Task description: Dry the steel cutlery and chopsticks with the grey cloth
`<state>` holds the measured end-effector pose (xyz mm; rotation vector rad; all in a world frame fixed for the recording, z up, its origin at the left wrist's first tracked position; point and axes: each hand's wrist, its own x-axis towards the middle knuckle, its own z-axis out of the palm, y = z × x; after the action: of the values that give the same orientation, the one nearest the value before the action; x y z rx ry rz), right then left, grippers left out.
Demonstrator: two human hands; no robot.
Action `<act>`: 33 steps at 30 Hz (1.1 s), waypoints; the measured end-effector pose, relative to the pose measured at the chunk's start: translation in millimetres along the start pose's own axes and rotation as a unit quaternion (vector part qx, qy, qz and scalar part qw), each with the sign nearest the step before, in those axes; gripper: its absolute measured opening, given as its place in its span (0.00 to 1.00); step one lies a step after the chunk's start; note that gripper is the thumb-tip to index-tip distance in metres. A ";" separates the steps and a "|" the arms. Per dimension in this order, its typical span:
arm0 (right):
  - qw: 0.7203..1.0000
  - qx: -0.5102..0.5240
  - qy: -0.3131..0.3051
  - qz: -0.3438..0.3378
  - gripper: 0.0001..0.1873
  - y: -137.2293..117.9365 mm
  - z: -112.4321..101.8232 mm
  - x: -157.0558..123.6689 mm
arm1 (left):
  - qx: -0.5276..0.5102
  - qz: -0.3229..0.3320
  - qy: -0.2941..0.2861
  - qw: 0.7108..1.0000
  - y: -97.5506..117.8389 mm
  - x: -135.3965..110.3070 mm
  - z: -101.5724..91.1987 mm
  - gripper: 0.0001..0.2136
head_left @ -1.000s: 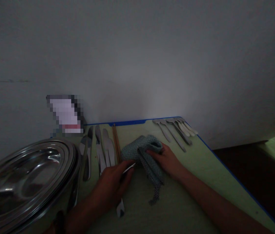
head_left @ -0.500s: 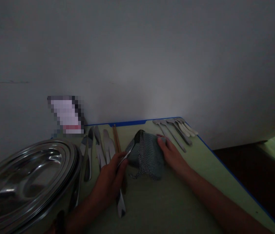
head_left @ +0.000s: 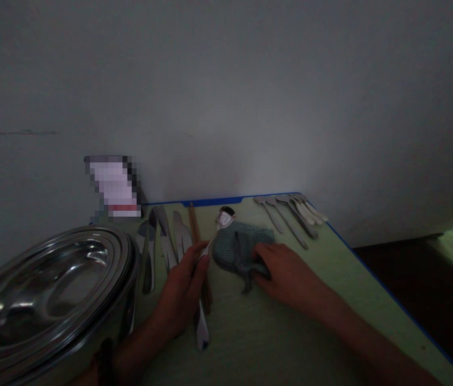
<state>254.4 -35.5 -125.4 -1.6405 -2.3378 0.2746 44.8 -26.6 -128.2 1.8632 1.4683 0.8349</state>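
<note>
In the middle of the view, my left hand (head_left: pixel 184 287) pinches the handle of a metal spoon (head_left: pixel 225 217), its shiny bowl pointing away from me. Just right of it, my right hand (head_left: pixel 280 273) has its fingers closed on a grey-green cloth (head_left: pixel 230 249) with a dark checked band. The cloth lies against the spoon's neck, and the bowl shows above it. Wooden chopsticks (head_left: pixel 195 225) lie on the table beyond my left hand, partly hidden by it. Another metal utensil handle (head_left: pixel 201 329) sticks out beneath that hand.
Nested oval steel trays (head_left: pixel 121 257) stand at the left. Several table knives (head_left: pixel 151 257) lie between them and the chopsticks. At the far right, a row of spoons (head_left: pixel 290 228) lies near the blue table edge (head_left: pixel 350 252). A blurred-out phone-like device (head_left: pixel 113 185) leans on the wall (head_left: pixel 226 96).
The cloth has come off the spoon's bowl, which is now uncovered. My right hand has moved down and left, bunching the cloth. My left hand keeps its hold on the spoon.
</note>
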 end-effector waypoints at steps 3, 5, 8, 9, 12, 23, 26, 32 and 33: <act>0.997 0.076 -0.008 0.018 0.08 17.3 -17.3 2.3 | 0.003 -0.001 0.004 1.000 -0.4 -0.4 -0.1 0.17; 0.992 0.119 0.012 0.033 0.06 24.3 -28.1 4.7 | 0.005 0.005 0.007 1.000 -1.0 -0.5 0.0 0.17; 0.977 0.166 0.107 0.082 0.03 23.4 -35.2 8.3 | 0.006 0.004 0.018 1.000 -1.8 -0.3 0.3 0.18; 0.967 0.174 0.153 0.104 0.04 20.4 -34.3 9.1 | 0.005 0.003 0.021 1.000 -1.9 -0.2 0.5 0.18; 0.948 0.186 0.231 0.116 0.11 7.8 -22.6 9.3 | 0.003 -0.004 0.027 1.000 -1.4 0.0 0.9 0.18; 0.986 0.064 0.151 -0.024 0.15 -1.9 6.6 8.8 | 0.004 0.009 0.030 1.000 -0.6 -0.2 -0.1 0.17; 0.991 0.010 0.134 -0.011 0.23 -3.2 9.4 7.8 | 0.003 0.009 0.029 1.000 -1.2 -0.3 0.7 0.17; 0.997 -0.021 0.068 -0.021 0.10 -5.9 15.7 7.8 | 0.017 0.008 0.025 1.000 -1.3 0.3 0.9 0.16; 0.997 -0.016 0.072 -0.010 0.09 -4.8 13.8 8.4 | 0.017 0.010 0.022 1.000 -1.0 0.2 0.7 0.16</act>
<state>242.9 -29.2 -136.0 -1.5946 -2.2601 0.1123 44.8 -26.3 -129.4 1.8983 1.5023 0.8697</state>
